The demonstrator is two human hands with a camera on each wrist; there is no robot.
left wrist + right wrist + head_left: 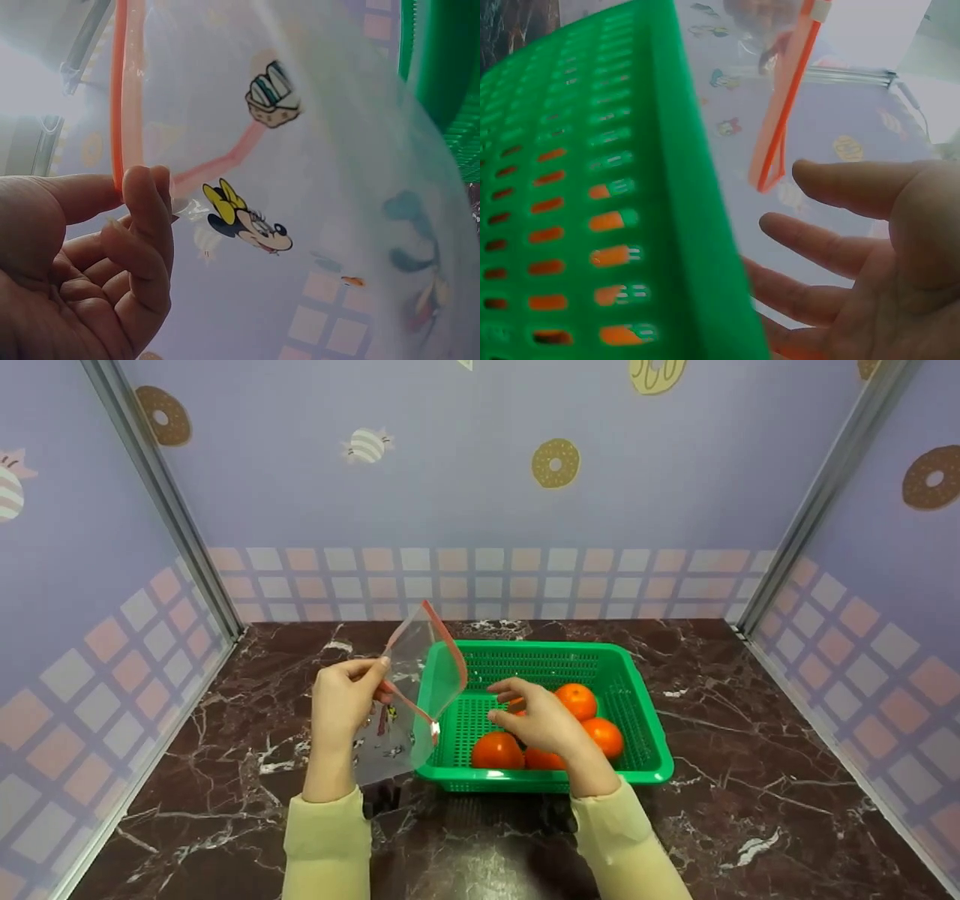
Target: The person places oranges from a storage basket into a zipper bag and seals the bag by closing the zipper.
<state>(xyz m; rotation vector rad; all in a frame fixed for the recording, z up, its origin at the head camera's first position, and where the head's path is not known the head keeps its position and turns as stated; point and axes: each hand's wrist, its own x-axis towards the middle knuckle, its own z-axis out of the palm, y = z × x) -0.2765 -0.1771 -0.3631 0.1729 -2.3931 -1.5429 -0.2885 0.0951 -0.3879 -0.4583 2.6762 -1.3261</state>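
My left hand [341, 697] pinches the red-edged mouth of a clear zip bag [386, 761] between thumb and fingers. The bag's mouth gapes open, and a white slider [435, 728] sits at its corner. Cartoon prints, among them a mouse with a yellow bow [247, 221], show on the plastic in the left wrist view. My right hand [544, 720] is over the green basket [540, 646], fingers spread and nothing gripped. Below and around it lie several orange mandarins [498, 751], partly hidden by the hand.
The basket stands on a dark marbled tabletop [720, 810], with the bag overlapping its left rim in the head view. Patterned lilac panels [465, 510] close off the back and both sides, joined by metal corner posts [172, 502].
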